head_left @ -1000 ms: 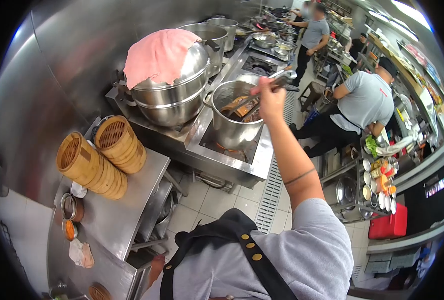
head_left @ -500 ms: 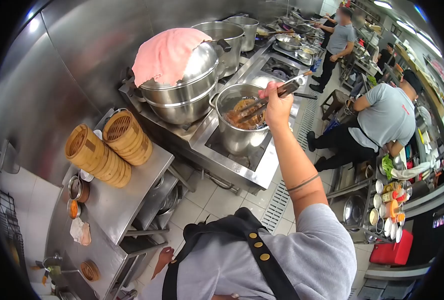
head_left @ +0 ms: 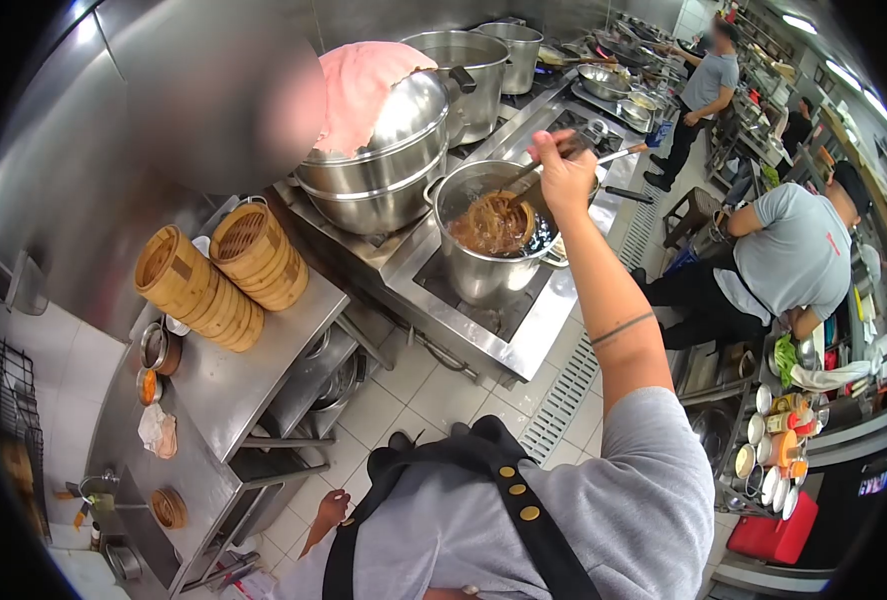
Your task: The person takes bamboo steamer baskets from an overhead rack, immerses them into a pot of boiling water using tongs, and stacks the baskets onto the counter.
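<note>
My right hand [head_left: 567, 180] is closed around the dark handles of a pair of tongs [head_left: 526, 188], held over a steel pot [head_left: 476, 272] on the stove. The tongs reach down into the pot, where brown food [head_left: 492, 222] sits in dark, bubbling liquid. Whether the tips grip the food I cannot make out. Low at my left side hangs my left hand [head_left: 333, 506], apart from any object, its fingers loosely bent and apart. Just behind the pot, a black pan handle [head_left: 628, 195] sticks out to the right.
A big domed steamer [head_left: 374, 175] with a pink cloth [head_left: 372, 85] stands left of the pot. Bamboo steamers [head_left: 199, 290] are stacked on a steel table [head_left: 226, 385]. A co-worker [head_left: 779, 240] bends over a counter at right; another person [head_left: 709, 85] stands farther back.
My right hand has risen slightly, and the tongs now stand more steeply in the pot. The brown food has shifted and looks rounder. The whole view has turned a little.
</note>
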The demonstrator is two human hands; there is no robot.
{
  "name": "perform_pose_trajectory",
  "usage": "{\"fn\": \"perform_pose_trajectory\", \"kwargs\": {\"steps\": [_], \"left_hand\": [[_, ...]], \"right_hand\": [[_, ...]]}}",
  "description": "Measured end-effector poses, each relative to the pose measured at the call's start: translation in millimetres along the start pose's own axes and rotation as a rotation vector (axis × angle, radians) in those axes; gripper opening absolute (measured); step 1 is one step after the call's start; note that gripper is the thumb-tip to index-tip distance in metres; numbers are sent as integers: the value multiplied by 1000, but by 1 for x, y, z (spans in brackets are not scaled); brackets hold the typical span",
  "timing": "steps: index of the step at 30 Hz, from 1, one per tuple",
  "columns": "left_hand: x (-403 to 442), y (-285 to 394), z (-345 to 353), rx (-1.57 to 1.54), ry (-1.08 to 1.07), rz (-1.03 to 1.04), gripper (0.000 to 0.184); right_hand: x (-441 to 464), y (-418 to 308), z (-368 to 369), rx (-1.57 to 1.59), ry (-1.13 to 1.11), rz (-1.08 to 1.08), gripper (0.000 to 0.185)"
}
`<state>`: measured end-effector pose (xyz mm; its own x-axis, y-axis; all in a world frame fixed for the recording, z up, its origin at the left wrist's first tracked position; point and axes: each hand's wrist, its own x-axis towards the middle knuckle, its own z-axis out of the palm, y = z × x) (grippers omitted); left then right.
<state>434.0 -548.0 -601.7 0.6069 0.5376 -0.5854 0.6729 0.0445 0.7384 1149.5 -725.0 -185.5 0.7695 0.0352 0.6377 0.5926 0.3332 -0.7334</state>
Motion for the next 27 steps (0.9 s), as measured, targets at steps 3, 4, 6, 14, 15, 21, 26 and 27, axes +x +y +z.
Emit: {"fn": "perform_pose_trajectory", "kwargs": {"steps": [3,4,6,14,15,21,26,27], "left_hand": [[8,-45,-7,108,17,-199,41],[7,-36,-10,111,22,-192,41],[3,-27,-15,25,-55,-175,41],[-24,52,17,-25,190,-335,42],[-16,33,18,-61,169,-322,42],[-21,-23,31,124,172,-313,45],[-32,25,25,168,186,-307,46],[-30,32,25,148,192,-291,47]], "right_hand": [[16,24,7,-40,-80,-14,33],[21,30,6,-35,-76,-20,33],[27,36,4,-276,-195,-77,34],[35,-7,-17,-143,-36,-34,26],[32,-19,-20,-127,17,-36,26],[6,-28,-41,-100,173,-30,19],[-8,9,-46,7,180,-33,23],[-11,5,-42,14,169,-28,24]]}}
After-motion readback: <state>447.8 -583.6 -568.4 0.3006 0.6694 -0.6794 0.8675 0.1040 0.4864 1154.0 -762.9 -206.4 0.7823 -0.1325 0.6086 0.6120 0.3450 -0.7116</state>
